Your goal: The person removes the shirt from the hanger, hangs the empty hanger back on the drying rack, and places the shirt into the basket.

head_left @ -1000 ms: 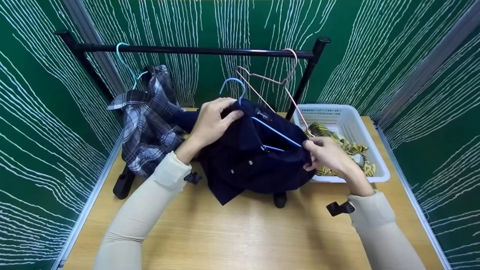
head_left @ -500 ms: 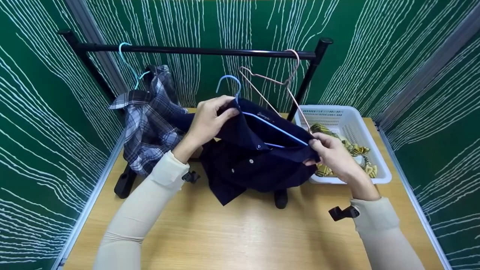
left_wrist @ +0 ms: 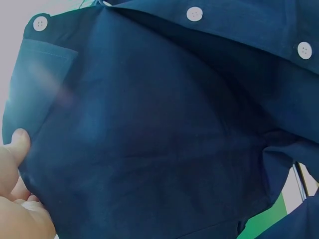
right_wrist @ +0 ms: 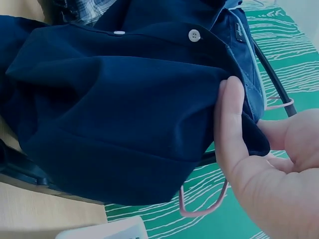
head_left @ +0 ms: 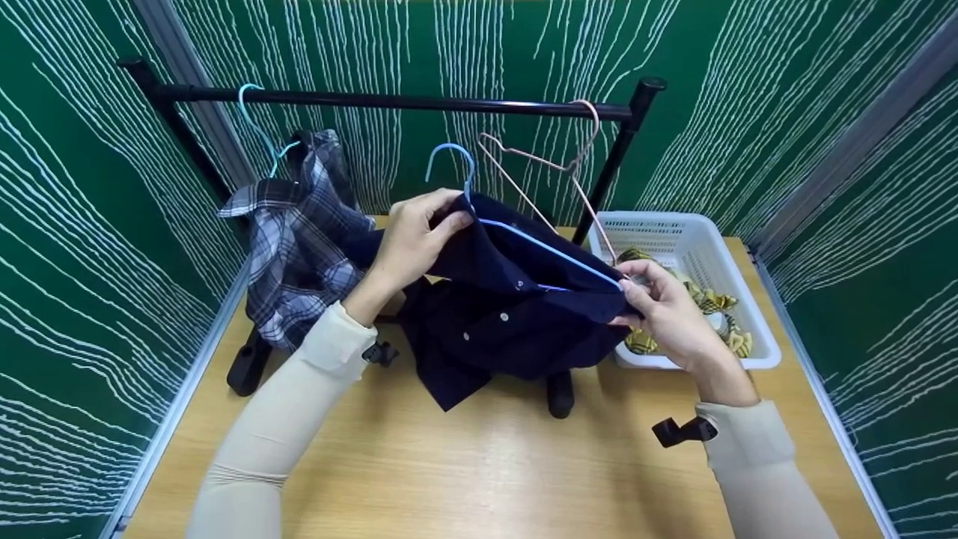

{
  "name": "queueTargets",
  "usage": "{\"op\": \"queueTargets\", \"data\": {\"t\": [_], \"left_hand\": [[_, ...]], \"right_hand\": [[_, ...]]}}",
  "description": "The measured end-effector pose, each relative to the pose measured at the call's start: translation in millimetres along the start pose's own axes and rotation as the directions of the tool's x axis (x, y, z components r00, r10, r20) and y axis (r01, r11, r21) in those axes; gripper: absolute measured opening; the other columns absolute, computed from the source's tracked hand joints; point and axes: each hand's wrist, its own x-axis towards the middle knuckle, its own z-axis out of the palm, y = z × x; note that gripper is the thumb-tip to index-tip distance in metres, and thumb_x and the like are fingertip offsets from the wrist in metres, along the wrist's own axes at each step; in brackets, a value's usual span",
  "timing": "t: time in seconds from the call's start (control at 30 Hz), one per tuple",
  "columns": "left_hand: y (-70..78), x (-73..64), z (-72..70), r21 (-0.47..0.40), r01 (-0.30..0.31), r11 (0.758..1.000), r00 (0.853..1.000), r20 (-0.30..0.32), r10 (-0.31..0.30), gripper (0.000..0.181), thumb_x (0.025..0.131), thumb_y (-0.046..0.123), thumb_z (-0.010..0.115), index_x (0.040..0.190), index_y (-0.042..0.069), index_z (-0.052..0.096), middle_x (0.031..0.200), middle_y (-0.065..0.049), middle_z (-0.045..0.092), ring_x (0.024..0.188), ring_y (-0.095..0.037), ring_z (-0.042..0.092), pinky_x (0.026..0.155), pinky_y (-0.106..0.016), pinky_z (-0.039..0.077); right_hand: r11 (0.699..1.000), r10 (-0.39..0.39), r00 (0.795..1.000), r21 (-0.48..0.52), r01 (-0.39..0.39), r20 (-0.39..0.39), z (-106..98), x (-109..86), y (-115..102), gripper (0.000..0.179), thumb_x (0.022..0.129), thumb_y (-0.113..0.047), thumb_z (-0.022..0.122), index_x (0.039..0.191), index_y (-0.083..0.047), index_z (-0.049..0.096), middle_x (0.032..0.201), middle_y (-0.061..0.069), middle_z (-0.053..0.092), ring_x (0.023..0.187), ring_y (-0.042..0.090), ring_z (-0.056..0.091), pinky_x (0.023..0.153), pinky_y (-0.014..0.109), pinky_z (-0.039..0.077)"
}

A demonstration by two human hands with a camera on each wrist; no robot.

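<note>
1. One gray plaid shirt (head_left: 273,247) hangs on a turquoise hanger (head_left: 263,138) at the left of the black rail (head_left: 374,97).
2. Beside it, the left hand (head_left: 412,239) pinches the collar near the hook; whether it grips the hanger too, I can't tell. If only cloth, the hanger could slide loose.
3. Between both hands, below the rail, is the navy button-up shirt (head_left: 516,337), the blue hanger (head_left: 554,251) inside its open neck, hook unattached.
4. Behind, a pink hanger (head_left: 537,157) might snag the fabric.
5. The right hand (head_left: 666,314) pinches the shirt by the hanger's end; loosening early could let that shoulder slip.
6. Rightmost, a white basket (head_left: 760,329) holds yellow plaid cloth (head_left: 718,302).
</note>
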Motion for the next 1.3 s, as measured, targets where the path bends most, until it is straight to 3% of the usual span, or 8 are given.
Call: {"op": "queueTargets", "data": {"t": [0.23,0.47,0.67,0.77,0.87,1.03,1.2,1.3], "left_hand": [[-1.2,-1.0,0.3,-0.038,0.029,0.999,1.0,-0.012,-0.029,0.019,0.1,0.02,0.075,0.113,0.006,0.078,0.098,0.001,0.074,0.09,-0.008,0.062,0.085,-0.029,0.049],[-0.9,-1.0,0.3,-0.034,0.068,0.997,0.997,-0.024,-0.069,0.019,0.099,0.022,0.076,0.11,0.007,0.078,0.089,0.003,0.069,0.082,-0.007,0.057,0.078,-0.027,0.045],[1.8,-0.7,1.7,-0.071,0.09,0.993,0.995,-0.027,-0.092,0.017,0.099,0.022,0.076,0.109,0.008,0.077,0.084,0.005,0.064,0.077,-0.008,0.055,0.073,-0.027,0.044],[2.6,-0.1,2.1,-0.082,0.087,0.993,0.996,-0.028,-0.09,0.016,0.1,0.022,0.076,0.108,0.008,0.077,0.083,0.005,0.063,0.076,-0.008,0.055,0.072,-0.028,0.044],[2.4,-0.2,1.8,-0.079,0.087,0.993,0.996,-0.025,-0.09,0.016,0.1,0.022,0.076,0.109,0.008,0.077,0.083,0.005,0.064,0.076,-0.008,0.055,0.073,-0.027,0.044],[1.9,-1.1,0.8,-0.065,0.089,0.994,0.996,-0.023,-0.091,0.018,0.1,0.022,0.076,0.11,0.007,0.077,0.085,0.004,0.066,0.077,-0.007,0.056,0.074,-0.026,0.044],[1.4,-1.6,0.0,-0.058,0.066,0.996,0.998,-0.015,-0.067,0.019,0.099,0.022,0.076,0.11,0.006,0.077,0.087,0.002,0.067,0.079,-0.007,0.056,0.075,-0.027,0.045],[1.8,-1.7,-0.7,-0.062,0.066,0.996,0.998,-0.014,-0.067,0.019,0.099,0.02,0.076,0.11,0.005,0.077,0.088,0.002,0.068,0.081,-0.008,0.056,0.077,-0.029,0.046]], "right_hand": [[0.995,-0.038,0.998,0.089,0.042,-0.048,6,-0.3,8,0.016,0.111,-0.01,0.052,0.126,-0.008,0.056,0.103,0.003,0.073,0.088,0.013,0.073,0.075,0.026,0.062],[0.981,-0.065,0.993,0.174,0.083,-0.102,16,0.2,16,0.016,0.112,-0.006,0.048,0.124,-0.01,0.057,0.112,0.003,0.074,0.093,0.014,0.073,0.079,0.028,0.061],[0.981,-0.067,0.992,0.173,0.084,-0.102,25,1.4,26,0.018,0.112,-0.004,0.047,0.127,-0.01,0.053,0.102,0.0,0.072,0.093,0.014,0.072,0.081,0.031,0.061],[0.99,-0.071,0.993,0.117,0.082,-0.099,29,2.0,31,0.017,0.111,-0.005,0.052,0.127,-0.011,0.052,0.1,-0.001,0.075,0.092,0.014,0.073,0.081,0.033,0.063],[0.996,-0.09,0.991,-0.009,0.09,-0.1,32,2.9,36,0.019,0.109,-0.003,0.056,0.127,-0.009,0.053,0.093,-0.003,0.075,0.085,0.011,0.072,0.079,0.031,0.063],[0.962,-0.097,0.993,-0.263,0.075,-0.071,33,5.2,40,0.025,0.107,-0.004,0.061,0.131,-0.001,0.054,0.087,-0.005,0.068,0.066,0.006,0.052,0.062,0.019,0.046],[0.926,-0.049,0.999,-0.375,0.05,0.012,24,1.7,32,0.045,0.106,-0.008,0.065,0.146,0.006,0.052,0.121,0.017,0.073,0.094,0.007,0.068,0.085,0.022,0.057],[0.913,-0.05,0.994,-0.399,0.084,0.095,13,-4.7,20,0.054,0.104,-0.007,0.068,0.153,0.004,0.048,0.143,0.026,0.061,0.111,0.01,0.072,0.095,0.024,0.057]]}}
